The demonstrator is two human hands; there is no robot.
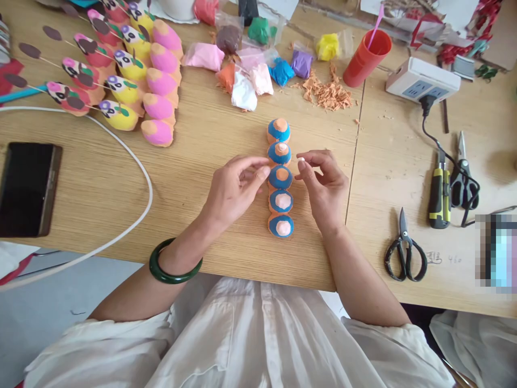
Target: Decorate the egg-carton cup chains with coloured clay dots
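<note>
A column of several orange clay pieces with blue and pale pink tops lies on the wooden table in front of me. My left hand rests just left of the column, fingers curled and pinched together beside the third piece. My right hand is just right of it, thumb and forefinger pinching a tiny white bit of clay. A green bangle sits on my left wrist.
Bags of coloured clay and orange shavings lie behind. Finished clay figures on sticks fill the far left. A phone, white cable, red cup, power strip, two scissors and a knife lie around.
</note>
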